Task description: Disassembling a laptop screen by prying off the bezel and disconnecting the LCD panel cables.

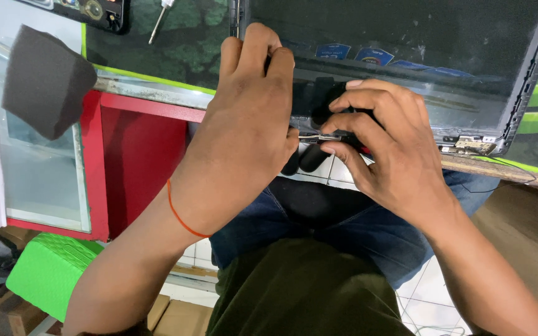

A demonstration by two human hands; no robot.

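Head view: a laptop lid (406, 37), stripped to a dark panel in a black frame, lies on the workbench (157, 92) with its near edge overhanging toward the person. The panel surface is dull, dusty and scuffed, with a row of small blue stickers along a strip near the lower edge. A bare metal hinge bracket (468, 145) sits exposed at the near right corner, and the frame's right edge shows a line of small moulded clips. The left hand (247, 124) is curled over the near left part of the lid, fingers wrapped onto the frame's edge and thumb pressed low against it; a thin orange thread circles the wrist. The right hand (384, 155) sits just beside it, fingers bent, with thumb and forefinger pinched shut on a thin wire (319, 137) that runs along the lid's lower edge between the two hands. Dark rounded parts under the hands are partly hidden and cannot be identified. On the bench to the far left a screwdriver (160, 20) lies on a green mat (182, 50), near a dark device (98, 12) cut off by the top edge. A grey foam block (45, 78) rests at the left over a glass-fronted red cabinet (94, 168). A green textured box (48, 270) stands on the floor below.
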